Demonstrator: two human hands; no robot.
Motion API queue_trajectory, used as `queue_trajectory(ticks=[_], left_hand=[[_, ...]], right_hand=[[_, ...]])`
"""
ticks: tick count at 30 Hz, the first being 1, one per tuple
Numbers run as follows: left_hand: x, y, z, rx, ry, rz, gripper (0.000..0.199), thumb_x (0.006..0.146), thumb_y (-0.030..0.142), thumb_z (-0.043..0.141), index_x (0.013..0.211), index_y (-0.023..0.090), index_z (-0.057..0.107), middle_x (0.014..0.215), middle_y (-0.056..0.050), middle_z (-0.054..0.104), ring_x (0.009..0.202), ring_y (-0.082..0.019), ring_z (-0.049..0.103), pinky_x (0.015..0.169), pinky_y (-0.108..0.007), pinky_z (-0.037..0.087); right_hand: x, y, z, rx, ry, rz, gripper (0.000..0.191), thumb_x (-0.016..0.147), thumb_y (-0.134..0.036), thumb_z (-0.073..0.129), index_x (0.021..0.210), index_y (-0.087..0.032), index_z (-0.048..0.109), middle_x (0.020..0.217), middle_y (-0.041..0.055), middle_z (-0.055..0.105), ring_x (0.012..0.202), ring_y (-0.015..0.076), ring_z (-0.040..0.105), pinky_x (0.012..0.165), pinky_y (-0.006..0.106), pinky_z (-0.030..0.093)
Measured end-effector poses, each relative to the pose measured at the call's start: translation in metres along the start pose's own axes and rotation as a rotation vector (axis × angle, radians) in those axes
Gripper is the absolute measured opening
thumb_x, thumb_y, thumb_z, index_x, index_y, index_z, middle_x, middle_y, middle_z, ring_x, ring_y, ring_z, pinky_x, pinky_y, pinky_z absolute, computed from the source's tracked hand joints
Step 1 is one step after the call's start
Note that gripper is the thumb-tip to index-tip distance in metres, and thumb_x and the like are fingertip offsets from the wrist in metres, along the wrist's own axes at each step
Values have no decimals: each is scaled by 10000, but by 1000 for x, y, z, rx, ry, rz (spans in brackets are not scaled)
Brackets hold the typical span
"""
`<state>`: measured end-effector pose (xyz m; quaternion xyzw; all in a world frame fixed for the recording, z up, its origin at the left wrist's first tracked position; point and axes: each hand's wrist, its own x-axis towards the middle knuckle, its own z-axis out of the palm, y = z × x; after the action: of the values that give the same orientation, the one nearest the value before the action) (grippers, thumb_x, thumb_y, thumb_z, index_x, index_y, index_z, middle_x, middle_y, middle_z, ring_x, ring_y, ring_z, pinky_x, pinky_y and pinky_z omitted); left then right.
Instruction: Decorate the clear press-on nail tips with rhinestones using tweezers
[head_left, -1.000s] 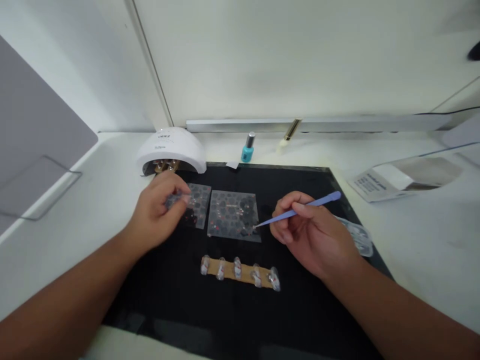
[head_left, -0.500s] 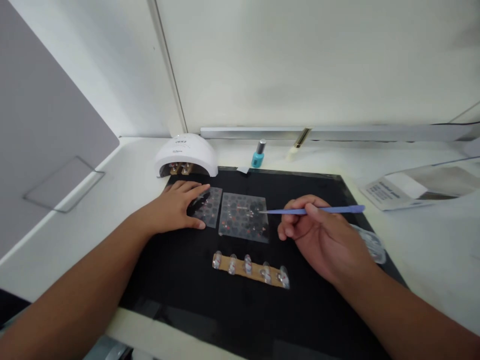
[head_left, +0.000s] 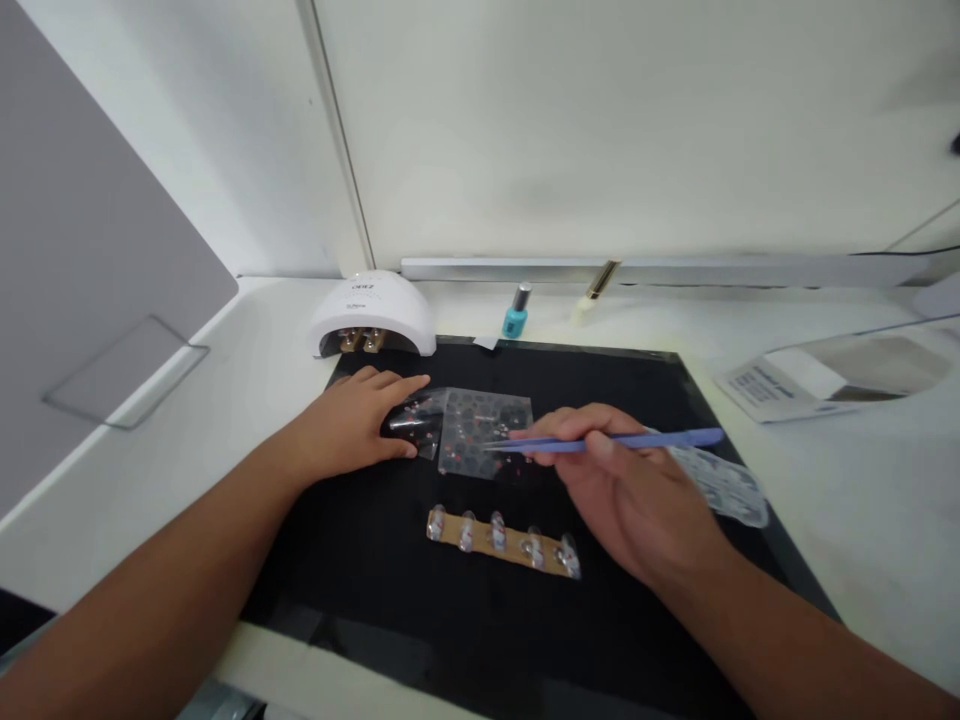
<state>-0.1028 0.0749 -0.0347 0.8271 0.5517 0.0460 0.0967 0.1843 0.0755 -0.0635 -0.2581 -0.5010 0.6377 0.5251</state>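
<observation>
Strips (head_left: 373,341) inside white lamp (head_left: 379,297)

Glossy clear plastic sheet (head_left: 486,432), smooth white plastic lamp (head_left: 373,305), matt black mat (head_left: 465,620).

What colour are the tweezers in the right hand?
The tweezers are blue-violet with a paler, silvery tip, best seen in the head view.

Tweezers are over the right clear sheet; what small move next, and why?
I'd probably lower the tweezers gently, tips first, toward one of the specks on the right clear sheet. The right hand has their tips over that sheet, though contact is unclear. The left hand bows the left clear sheet beside it.
</observation>
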Motion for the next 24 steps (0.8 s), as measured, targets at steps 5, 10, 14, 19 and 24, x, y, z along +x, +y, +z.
queue_trajectory(ticks=[5,10,14,19,24], left_hand=[[-1,12,0,7,-9,59,676,855,382,685,1470,230,448,1343,-94,619,1188,-292,562,1013,-443,468],[-5,15,0,6,-29,103,696,853,350,688,1484,219,425,1351,-91,614,1202,-281,564,1014,-423,483],[-11,14,-4,24,-64,156,733,842,226,636,1522,212,362,1411,-91,572,1237,-274,550,1024,-400,488],[-16,17,-12,53,-82,166,809,780,91,556,1545,157,303,1438,-136,550,1250,-297,563,1000,-408,512],[-13,17,-13,52,-28,152,700,816,126,541,1494,170,373,1367,-131,606,1168,-281,633,959,-400,538]], right_hand=[[-3,2,20,-267,-281,-41,202,929,-414,628,964,-260,753,841,33,732,932,204,684,899,356,527],[3,-6,22,-219,-253,-34,195,902,-426,668,943,-268,775,829,26,760,858,191,706,856,353,543],[5,-10,19,-166,-130,-9,205,864,-469,700,892,-281,776,806,9,760,789,176,692,755,317,543],[6,-23,23,-142,-92,37,212,815,-460,755,852,-253,779,823,24,759,751,173,670,749,323,544],[15,-27,26,-128,-142,77,208,790,-451,777,836,-248,781,790,24,748,823,205,701,806,345,551]])
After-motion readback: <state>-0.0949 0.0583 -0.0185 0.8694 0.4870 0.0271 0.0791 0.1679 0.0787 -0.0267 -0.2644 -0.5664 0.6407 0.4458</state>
